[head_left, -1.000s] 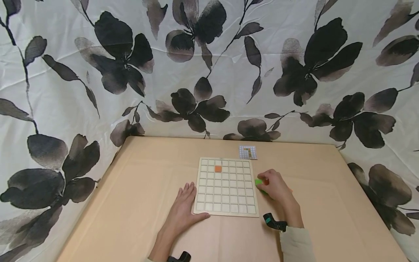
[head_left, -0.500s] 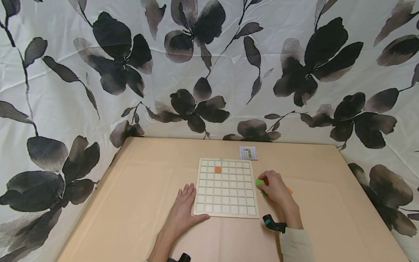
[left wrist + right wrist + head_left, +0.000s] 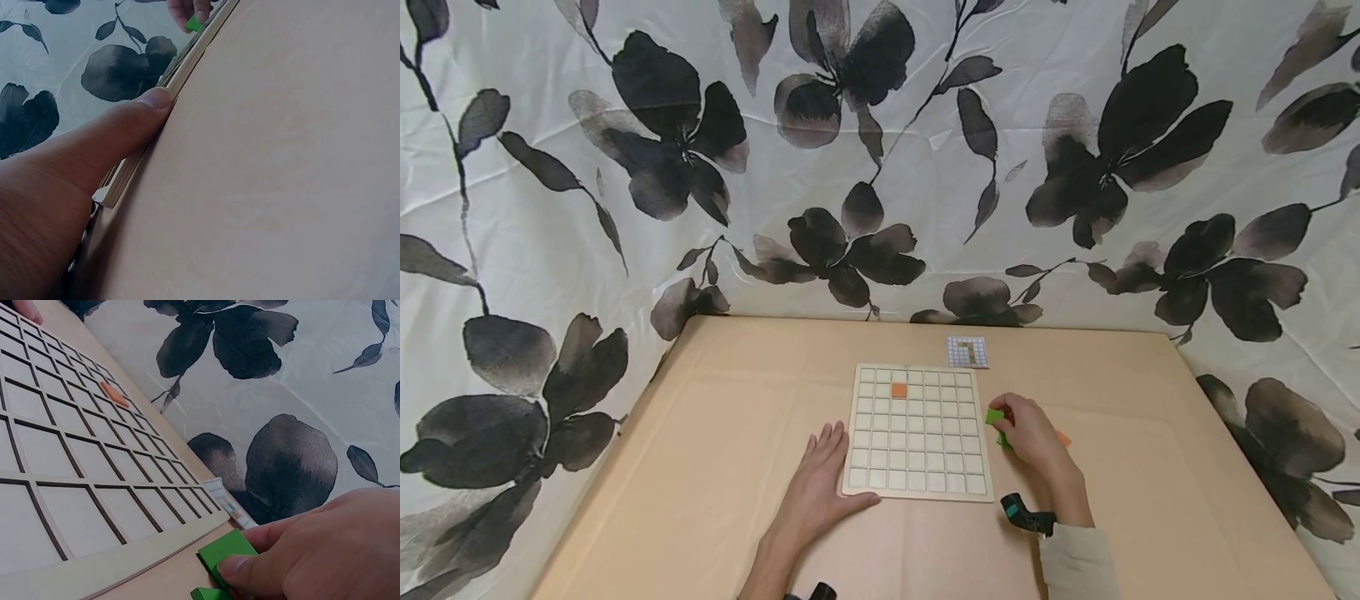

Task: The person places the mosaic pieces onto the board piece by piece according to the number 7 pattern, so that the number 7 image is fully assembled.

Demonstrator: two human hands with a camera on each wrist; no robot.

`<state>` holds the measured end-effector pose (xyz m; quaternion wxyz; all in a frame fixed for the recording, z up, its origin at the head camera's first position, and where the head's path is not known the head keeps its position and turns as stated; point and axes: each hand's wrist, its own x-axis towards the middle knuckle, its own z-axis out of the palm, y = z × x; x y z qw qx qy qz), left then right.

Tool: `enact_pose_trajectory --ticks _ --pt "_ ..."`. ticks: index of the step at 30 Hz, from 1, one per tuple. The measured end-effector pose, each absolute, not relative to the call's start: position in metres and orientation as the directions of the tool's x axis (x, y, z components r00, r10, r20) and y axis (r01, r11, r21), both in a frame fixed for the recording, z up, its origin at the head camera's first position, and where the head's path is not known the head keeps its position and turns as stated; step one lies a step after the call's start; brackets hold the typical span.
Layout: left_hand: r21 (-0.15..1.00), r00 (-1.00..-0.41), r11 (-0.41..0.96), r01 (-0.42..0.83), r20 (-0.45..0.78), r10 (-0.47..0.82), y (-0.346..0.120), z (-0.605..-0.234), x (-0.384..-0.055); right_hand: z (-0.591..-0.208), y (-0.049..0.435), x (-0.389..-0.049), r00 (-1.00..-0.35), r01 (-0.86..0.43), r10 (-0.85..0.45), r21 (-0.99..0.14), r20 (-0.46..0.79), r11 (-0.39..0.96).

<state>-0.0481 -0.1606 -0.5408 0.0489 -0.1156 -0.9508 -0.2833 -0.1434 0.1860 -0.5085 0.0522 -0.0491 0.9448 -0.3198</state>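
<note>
A pale wooden grid board point(image 3: 917, 493) lies mid-table, with one orange square tile point(image 3: 898, 390) in a cell near its far edge. My left hand point(image 3: 816, 479) rests at the board's near left corner, fingers along the left side and thumb point(image 3: 140, 115) against the front edge. Just off the board's right side, my right hand point(image 3: 1033, 429) pinches a green square tile point(image 3: 226, 551) between thumb and fingers. Another green piece point(image 3: 209, 594) lies below that tile, partly hidden, with a bit of red beside it under the thumb.
Behind the board's far right corner lies a small printed grid card point(image 3: 967, 352) with a coloured pattern. An orange piece point(image 3: 1063, 437) shows past the right wrist. A floral cloth point(image 3: 850, 167) hangs behind the table point(image 3: 715, 400).
The pinched green tile now shows apart from the green piece below it. The orange piece by the right wrist shows more. My left hand stays in place.
</note>
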Motion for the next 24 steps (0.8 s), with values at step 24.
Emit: enact_pose_trajectory --ticks 24 --pt "0.515 -0.967 0.819 0.253 0.171 0.191 -0.1612 -0.5421 -0.0472 -0.5066 0.1807 -0.1406 -0.997 -0.032 -0.066 -0.636 -0.031 0.771"
